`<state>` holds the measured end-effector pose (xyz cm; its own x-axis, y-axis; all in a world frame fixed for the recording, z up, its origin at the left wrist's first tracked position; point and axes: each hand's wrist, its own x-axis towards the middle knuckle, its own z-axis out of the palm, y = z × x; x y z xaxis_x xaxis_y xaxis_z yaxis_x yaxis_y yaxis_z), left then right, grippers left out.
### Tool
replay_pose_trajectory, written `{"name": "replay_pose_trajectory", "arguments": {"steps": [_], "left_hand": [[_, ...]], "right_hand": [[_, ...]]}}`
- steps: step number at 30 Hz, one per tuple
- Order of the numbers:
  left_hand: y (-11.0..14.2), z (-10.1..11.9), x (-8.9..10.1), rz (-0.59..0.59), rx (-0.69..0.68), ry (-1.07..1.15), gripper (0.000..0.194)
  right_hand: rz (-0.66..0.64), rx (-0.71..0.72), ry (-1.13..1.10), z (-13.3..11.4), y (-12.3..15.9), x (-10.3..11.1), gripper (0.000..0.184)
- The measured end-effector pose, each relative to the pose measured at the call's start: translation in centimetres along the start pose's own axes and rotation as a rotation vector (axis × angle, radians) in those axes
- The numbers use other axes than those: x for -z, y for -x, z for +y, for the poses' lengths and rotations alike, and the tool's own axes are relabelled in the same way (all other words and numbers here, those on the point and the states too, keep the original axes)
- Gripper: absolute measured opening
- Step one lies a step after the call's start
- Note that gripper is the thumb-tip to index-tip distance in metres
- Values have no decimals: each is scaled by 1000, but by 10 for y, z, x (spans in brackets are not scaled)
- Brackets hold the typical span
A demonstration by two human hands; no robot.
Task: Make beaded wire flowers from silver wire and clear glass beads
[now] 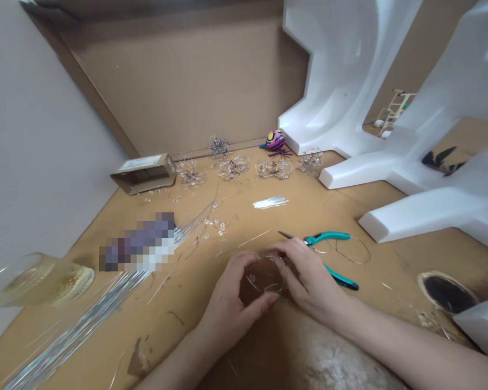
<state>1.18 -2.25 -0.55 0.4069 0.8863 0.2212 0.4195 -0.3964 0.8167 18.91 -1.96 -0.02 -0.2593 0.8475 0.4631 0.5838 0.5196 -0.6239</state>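
My left hand [231, 303] and my right hand [305, 271] meet low in the view, with their fingers around a small clear-wire form [264, 276]. Both hands grip it, and my fingers hide part of it. Its exact shape is hard to tell. Just above my right hand lie needle-nose pliers [327, 237] with teal handles, their tip pointing left towards my fingers. A loop of thin wire [352, 250] rests beside the pliers.
Several beaded wire ornaments [230, 168] stand along the back of the wooden table [211, 346], near a cardboard box [143, 173] and a bright patterned ball [275, 140]. Straight silver wires [85, 314] lie at left, beside a glass [44, 280]. White foam blocks [410, 211] rise at right.
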Motion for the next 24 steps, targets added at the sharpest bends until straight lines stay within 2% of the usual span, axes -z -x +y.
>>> {"name": "replay_pose_trajectory", "arguments": {"steps": [9, 15, 19, 24], "left_hand": [[-2, 7, 11, -69, -10, -66, 34], [0, 1, 9, -20, -42, -77, 21], [-2, -3, 7, 48, -21, -76, 17], [-6, -6, 10, 72, 31, -50, 18]], "right_hand": [[-8, 6, -43, 5, -3, 2, 24], [-22, 23, -13, 9, -4, 4, 23], [-82, 52, -42, 13, -4, 4, 31], [-108, -17, -29, 18, -5, 4, 33]]}}
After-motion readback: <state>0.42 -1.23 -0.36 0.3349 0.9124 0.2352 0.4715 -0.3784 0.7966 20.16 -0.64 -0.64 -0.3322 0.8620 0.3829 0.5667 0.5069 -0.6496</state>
